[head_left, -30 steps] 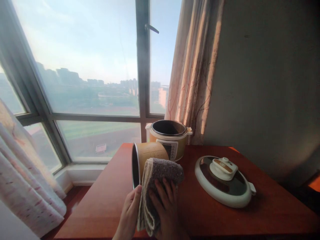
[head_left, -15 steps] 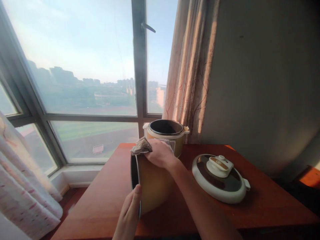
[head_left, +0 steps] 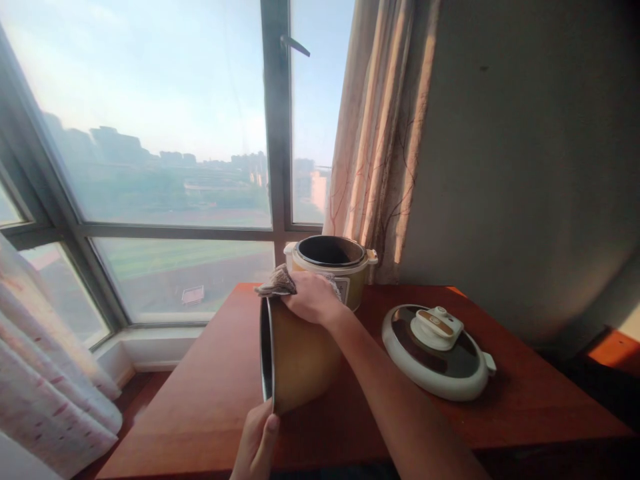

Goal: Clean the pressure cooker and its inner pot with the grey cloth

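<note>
Left of the desk [head_left: 210, 373], a big window [head_left: 150, 133]; behind it a curtain [head_left: 375, 153]; right, a grey wall [head_left: 525, 167].

Two bare hands, left grip [head_left: 257, 440], right grip [head_left: 313, 298], forearms uncovered, no sleeves, no gloves

One inner pot [head_left: 300, 353], tipped on its side. One cloth [head_left: 276, 284]. One cooker base [head_left: 331, 267], one lid [head_left: 436, 350], one table [head_left: 210, 393]. Two hands: left hand [head_left: 257, 443], right hand [head_left: 313, 298]. Two curtains, one at the right [head_left: 375, 140], one at the left [head_left: 50, 387].
</note>
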Demonstrator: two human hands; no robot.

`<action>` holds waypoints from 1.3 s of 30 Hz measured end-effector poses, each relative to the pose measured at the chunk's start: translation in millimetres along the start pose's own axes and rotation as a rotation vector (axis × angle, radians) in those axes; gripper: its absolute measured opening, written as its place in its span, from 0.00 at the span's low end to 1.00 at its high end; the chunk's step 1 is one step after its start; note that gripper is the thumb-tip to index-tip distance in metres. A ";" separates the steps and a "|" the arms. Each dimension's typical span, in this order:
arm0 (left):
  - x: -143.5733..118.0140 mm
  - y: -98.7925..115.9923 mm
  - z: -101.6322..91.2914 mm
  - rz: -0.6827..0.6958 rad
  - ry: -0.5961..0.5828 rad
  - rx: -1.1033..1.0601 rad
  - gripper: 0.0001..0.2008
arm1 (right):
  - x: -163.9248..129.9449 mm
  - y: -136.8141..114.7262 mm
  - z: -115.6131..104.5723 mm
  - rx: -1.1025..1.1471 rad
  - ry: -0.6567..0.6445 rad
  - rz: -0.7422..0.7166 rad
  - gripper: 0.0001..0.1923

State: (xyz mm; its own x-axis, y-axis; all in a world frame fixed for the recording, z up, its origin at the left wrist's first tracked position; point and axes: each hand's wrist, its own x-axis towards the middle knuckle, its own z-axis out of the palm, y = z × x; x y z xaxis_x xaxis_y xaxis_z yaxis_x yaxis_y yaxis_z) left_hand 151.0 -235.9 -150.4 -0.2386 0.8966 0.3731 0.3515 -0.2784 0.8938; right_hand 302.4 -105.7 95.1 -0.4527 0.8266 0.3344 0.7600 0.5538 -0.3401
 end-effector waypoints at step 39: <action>-6.0 0.4 5.5 -0.002 0.131 0.030 0.30 | -54.0 3.9 21.9 0.005 0.220 -0.194 0.34</action>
State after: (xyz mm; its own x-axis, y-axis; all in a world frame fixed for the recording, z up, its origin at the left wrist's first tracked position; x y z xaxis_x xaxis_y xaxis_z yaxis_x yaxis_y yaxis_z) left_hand 157.5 -239.5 -153.7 -0.3550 0.8437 0.4027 0.3777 -0.2647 0.8873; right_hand 319.6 -146.0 56.4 -0.4773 0.6640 0.5756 0.6666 0.7004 -0.2552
